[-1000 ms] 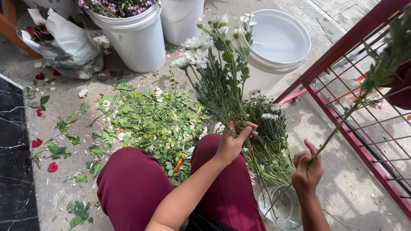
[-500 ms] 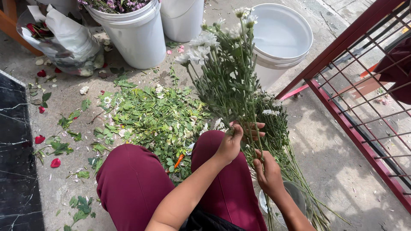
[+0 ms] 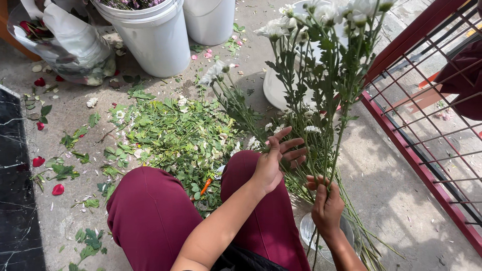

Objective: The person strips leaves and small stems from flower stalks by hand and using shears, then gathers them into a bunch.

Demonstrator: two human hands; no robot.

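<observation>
A black marbled slab (image 3: 12, 180) was seen at the far left edge, with red petals (image 3: 39, 161) scattered beside it on the grey concrete floor (image 3: 396, 200). A clear plastic bag of red blooms (image 3: 65, 42) was propped at the upper left, just beside two white plastic buckets (image 3: 155, 40). A heap of stripped green leaves (image 3: 175, 140) was spread before the maroon-clad knees (image 3: 150, 211), and a small orange-handled tool (image 3: 206, 186) lay half buried at its near edge.

The left hand (image 3: 273, 163) was held with fingers spread and slightly curled, touching the stems without gripping them. The tall bunch of white chrysanthemums on green stems (image 3: 326, 90) stood just to its right, its long axis nearly upright and leaning a little away from the person. The right hand (image 3: 326, 208) was the nearer to the stem bases and was closed around them from below. More cut stems (image 3: 361, 236) were piled on the floor under that hand, over a clear round container (image 3: 309, 231), crowding the bunch's lower end. A red metal grille (image 3: 427, 115) closed off the right side.
</observation>
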